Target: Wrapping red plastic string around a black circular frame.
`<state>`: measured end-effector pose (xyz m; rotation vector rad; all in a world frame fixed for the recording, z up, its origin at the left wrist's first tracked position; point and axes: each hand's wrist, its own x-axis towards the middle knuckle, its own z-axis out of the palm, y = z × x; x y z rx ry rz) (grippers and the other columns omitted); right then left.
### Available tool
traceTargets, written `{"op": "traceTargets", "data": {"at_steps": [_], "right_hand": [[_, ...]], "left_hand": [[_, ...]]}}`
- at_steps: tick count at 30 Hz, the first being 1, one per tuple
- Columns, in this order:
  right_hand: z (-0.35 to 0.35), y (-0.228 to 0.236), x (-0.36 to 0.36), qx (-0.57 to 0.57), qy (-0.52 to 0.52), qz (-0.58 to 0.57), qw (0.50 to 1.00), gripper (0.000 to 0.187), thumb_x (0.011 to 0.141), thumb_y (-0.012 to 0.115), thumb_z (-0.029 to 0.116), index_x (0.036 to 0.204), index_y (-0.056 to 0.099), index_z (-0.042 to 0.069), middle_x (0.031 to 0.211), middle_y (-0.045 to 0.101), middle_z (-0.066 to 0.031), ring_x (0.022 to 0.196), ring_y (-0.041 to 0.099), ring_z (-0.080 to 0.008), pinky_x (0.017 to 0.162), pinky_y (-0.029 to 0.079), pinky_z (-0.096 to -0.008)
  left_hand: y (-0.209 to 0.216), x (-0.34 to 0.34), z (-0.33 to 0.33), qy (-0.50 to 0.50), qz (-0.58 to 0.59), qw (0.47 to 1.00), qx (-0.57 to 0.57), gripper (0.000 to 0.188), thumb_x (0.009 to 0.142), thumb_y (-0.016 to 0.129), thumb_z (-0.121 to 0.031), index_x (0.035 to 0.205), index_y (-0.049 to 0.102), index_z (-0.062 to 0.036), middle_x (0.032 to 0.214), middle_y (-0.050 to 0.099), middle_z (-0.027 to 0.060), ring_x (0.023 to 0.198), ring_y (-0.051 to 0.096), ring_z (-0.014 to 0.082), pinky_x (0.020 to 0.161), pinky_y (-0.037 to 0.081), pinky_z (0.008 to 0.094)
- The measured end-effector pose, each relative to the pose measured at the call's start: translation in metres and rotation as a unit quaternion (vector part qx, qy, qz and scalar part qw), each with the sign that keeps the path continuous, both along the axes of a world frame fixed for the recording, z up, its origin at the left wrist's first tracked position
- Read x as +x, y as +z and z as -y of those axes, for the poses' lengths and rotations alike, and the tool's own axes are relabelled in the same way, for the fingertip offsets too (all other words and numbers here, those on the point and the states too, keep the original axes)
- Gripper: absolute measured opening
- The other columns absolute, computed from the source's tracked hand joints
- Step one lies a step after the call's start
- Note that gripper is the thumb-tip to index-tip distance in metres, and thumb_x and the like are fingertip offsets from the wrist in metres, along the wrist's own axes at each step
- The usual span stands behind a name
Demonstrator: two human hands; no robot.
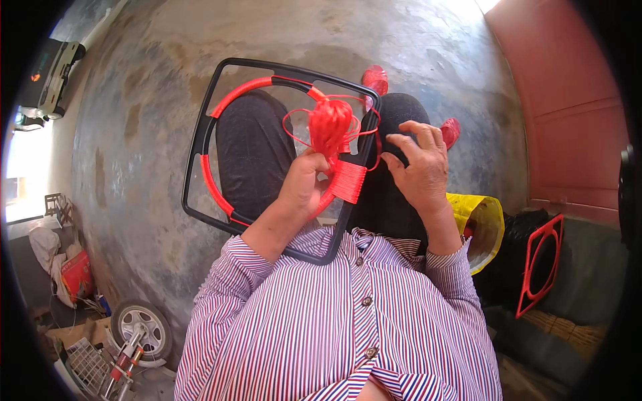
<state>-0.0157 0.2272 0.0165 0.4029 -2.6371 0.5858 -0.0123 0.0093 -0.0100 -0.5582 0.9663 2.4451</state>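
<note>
A black plastic frame (221, 70) with a round inner ring lies tilted across my lap. Red cord (349, 182) is wound tightly round its right side, and more red wrapping covers parts of the ring. My left hand (304, 184) is closed at the inner right of the ring, holding a bunched hank of red cord (329, 125) upright by its base; its lower fingers are hidden. Thin loops of cord stand out on both sides of the hank. My right hand (424, 164) is raised right of the frame, fingers bent and apart, close to a loose loop.
Red bundles (451, 132) lie on the concrete floor (167, 100) beyond my knees. At my right stand a yellow bag (491, 227) and a red frame (528, 284) against black ones. A wheel (144, 329) and clutter are at lower left; a red door (568, 127) at right.
</note>
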Motion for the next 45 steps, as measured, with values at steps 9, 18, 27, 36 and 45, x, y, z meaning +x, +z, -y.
{"op": "traceTargets", "data": {"at_steps": [9,18,27,36,45], "right_hand": [[0.023,-0.010,0.012,0.031,0.049,0.038,0.998,0.025,0.066,0.076,0.021,0.088,0.072,0.008,0.115,0.063,-0.0046,0.122,0.051,-0.0240,0.103,0.037,-0.0414],[0.010,-0.013,0.010,0.060,0.024,0.055,0.996,0.018,0.069,0.076,0.023,0.075,0.073,0.007,0.101,0.069,-0.0003,0.115,0.054,-0.0205,0.096,0.039,-0.0399],[0.022,-0.009,0.008,0.076,0.075,0.090,0.990,0.046,0.062,0.079,0.026,0.102,0.068,0.006,0.113,0.066,-0.0045,0.119,0.053,-0.0228,0.100,0.037,-0.0424],[0.020,-0.014,0.009,-0.029,0.064,0.062,0.996,0.034,0.062,0.078,0.018,0.092,0.068,0.006,0.113,0.066,-0.0082,0.113,0.058,-0.0270,0.099,0.040,-0.0416],[-0.006,-0.022,0.017,-0.506,0.032,0.167,0.846,0.025,0.070,0.080,0.004,0.093,0.071,0.000,0.120,0.064,-0.0103,0.110,0.061,-0.0220,0.099,0.044,-0.0321]], "left_hand": [[-0.020,-0.003,0.002,-0.011,0.080,0.996,0.047,0.026,0.077,0.052,0.008,0.101,0.062,0.0054,0.095,0.067,0.0141,0.089,0.066,0.0233,0.087,0.057,0.0418],[-0.009,-0.001,0.002,0.008,0.065,0.995,0.069,0.024,0.076,0.055,0.005,0.099,0.062,0.0041,0.096,0.067,0.0128,0.092,0.065,0.0257,0.092,0.053,0.0427],[-0.012,-0.002,0.001,-0.020,0.056,0.995,0.084,0.029,0.081,0.056,0.000,0.109,0.062,0.0047,0.106,0.067,0.0142,0.100,0.064,0.0262,0.097,0.051,0.0425],[-0.005,-0.003,0.003,-0.071,0.044,0.982,0.167,0.035,0.086,0.050,-0.003,0.120,0.056,0.0038,0.114,0.065,0.0163,0.106,0.064,0.0283,0.098,0.050,0.0436],[-0.005,0.000,0.005,-0.076,0.059,0.981,0.168,0.034,0.086,0.051,-0.002,0.119,0.056,0.0073,0.111,0.066,0.0173,0.101,0.066,0.0267,0.097,0.052,0.0429]]}}
